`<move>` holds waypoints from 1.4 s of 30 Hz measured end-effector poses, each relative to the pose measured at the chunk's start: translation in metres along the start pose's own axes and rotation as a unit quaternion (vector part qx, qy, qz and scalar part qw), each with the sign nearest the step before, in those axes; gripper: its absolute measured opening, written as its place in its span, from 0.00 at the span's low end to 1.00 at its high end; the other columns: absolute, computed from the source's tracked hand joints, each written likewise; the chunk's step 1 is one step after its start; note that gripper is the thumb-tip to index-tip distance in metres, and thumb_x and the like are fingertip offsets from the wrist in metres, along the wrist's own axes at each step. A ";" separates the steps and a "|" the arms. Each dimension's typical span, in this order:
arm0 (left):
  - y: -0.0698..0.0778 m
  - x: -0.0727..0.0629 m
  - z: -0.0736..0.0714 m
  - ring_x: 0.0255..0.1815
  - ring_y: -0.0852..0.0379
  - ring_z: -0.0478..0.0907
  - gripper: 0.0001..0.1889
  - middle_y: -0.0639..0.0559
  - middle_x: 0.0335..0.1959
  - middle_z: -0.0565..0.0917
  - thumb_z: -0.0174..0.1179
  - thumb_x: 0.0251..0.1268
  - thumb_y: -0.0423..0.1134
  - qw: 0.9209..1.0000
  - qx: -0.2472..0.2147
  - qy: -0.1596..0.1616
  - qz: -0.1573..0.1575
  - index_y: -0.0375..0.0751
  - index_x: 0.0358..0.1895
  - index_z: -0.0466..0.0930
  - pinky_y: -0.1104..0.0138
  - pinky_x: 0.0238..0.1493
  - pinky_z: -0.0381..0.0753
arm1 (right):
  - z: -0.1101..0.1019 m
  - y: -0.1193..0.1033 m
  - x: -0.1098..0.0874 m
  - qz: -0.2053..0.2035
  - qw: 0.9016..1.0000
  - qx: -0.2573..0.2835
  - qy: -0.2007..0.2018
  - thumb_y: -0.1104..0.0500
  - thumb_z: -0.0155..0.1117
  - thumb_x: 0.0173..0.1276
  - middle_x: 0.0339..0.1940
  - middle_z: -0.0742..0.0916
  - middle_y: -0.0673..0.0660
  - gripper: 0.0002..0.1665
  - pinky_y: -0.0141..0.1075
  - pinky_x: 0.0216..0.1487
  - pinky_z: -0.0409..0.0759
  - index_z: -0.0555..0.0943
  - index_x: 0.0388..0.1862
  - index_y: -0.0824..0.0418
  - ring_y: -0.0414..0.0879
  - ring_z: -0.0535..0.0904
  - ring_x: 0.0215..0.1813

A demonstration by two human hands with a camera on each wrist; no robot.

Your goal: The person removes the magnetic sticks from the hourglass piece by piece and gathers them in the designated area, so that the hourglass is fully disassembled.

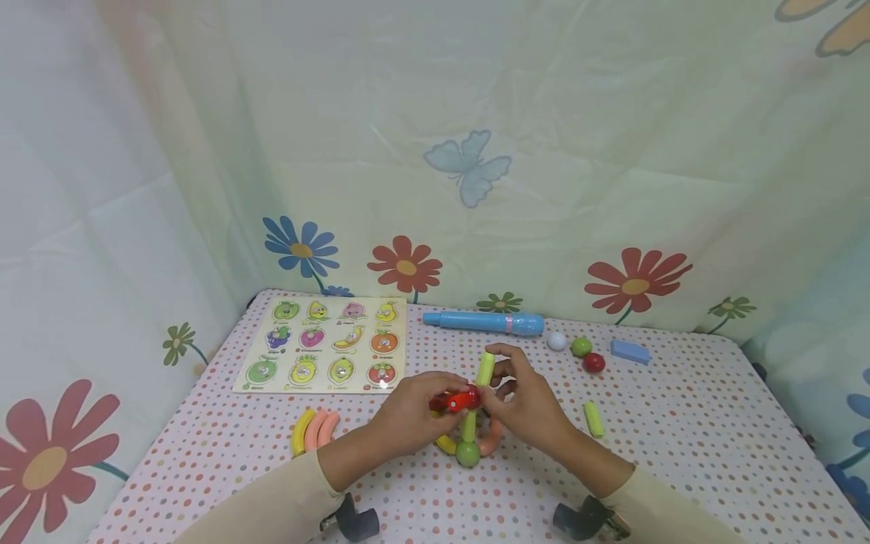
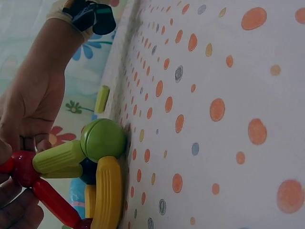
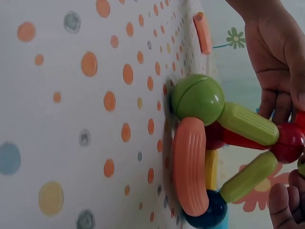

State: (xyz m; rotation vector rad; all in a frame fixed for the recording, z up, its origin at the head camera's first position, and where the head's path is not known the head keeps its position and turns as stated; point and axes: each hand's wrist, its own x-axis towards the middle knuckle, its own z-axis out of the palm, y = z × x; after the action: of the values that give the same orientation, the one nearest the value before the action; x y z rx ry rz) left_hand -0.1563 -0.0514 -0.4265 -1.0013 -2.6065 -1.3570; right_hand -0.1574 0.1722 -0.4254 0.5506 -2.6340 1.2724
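Note:
On the table stands a build of magnetic sticks and balls, with a green ball [image 3: 198, 99], a blue ball [image 3: 206, 210], a coral curved stick [image 3: 189, 167] and a yellow curved stick [image 2: 106, 193] at its base. Straight sticks slope up from it to a red ball [image 3: 288, 142]. My left hand [image 1: 416, 414] grips a red stick [image 1: 462, 400] at the top, by that ball. From the right, my right hand [image 1: 532, 402] pinches a light green stick [image 1: 486, 369] that points upward beside the red ball. Fingers hide part of the joint.
A fruit picture board [image 1: 322, 344] lies back left, with curved sticks [image 1: 316, 432] before it. Behind the build is a blue tube [image 1: 482, 323]. Rightward lie white [image 1: 556, 341], green [image 1: 581, 347] and red [image 1: 594, 363] balls, a blue block [image 1: 630, 351] and a light green stick [image 1: 593, 419].

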 end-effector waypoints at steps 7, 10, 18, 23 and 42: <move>0.000 0.000 0.000 0.56 0.62 0.81 0.17 0.56 0.57 0.85 0.72 0.64 0.36 1.000 0.001 0.001 -0.005 0.45 0.55 0.85 0.72 0.53 0.80 | -0.014 0.007 -0.001 0.000 0.999 -0.037 -0.004 0.69 0.78 0.57 0.39 0.83 0.52 0.43 0.33 0.34 0.81 0.67 0.68 0.59 0.45 0.78 0.34; 0.000 0.000 0.000 0.55 0.63 0.81 0.17 0.56 0.57 0.85 0.72 0.64 0.36 1.000 -0.004 -0.002 -0.007 0.45 0.55 0.85 0.71 0.52 0.81 | -0.022 0.011 -0.002 0.004 0.998 -0.064 -0.016 0.67 0.79 0.57 0.40 0.81 0.53 0.42 0.33 0.34 0.79 0.69 0.67 0.59 0.47 0.77 0.35; 0.002 0.000 -0.001 0.55 0.64 0.81 0.17 0.57 0.58 0.84 0.72 0.64 0.37 1.000 -0.007 -0.012 -0.015 0.46 0.56 0.85 0.71 0.52 0.81 | -0.046 0.026 -0.008 0.008 0.988 -0.147 -0.055 0.59 0.83 0.55 0.47 0.82 0.54 0.40 0.43 0.45 0.82 0.74 0.65 0.62 0.51 0.79 0.46; 0.002 -0.001 -0.001 0.56 0.62 0.81 0.18 0.56 0.59 0.84 0.72 0.64 0.36 1.000 -0.006 -0.010 -0.012 0.46 0.56 0.84 0.72 0.52 0.81 | -0.059 0.038 -0.014 0.031 0.980 -0.174 -0.090 0.55 0.83 0.55 0.59 0.82 0.58 0.40 0.55 0.54 0.81 0.76 0.65 0.60 0.58 0.78 0.59; 0.000 -0.001 -0.001 0.54 0.65 0.81 0.16 0.58 0.58 0.84 0.72 0.65 0.37 1.000 -0.014 -0.014 -0.018 0.46 0.56 0.85 0.68 0.50 0.84 | -0.090 0.077 -0.033 0.069 0.960 -0.238 -0.134 0.50 0.85 0.52 0.60 0.83 0.61 0.38 0.64 0.60 0.75 0.81 0.61 0.57 0.64 0.75 0.64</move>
State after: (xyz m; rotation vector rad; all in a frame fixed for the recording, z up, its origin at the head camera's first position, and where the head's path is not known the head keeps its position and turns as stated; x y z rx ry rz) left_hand -0.1560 -0.0528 -0.4259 -0.9874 -2.6461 -1.4019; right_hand -0.1589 0.2950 -0.4346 0.4902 -3.1002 0.5749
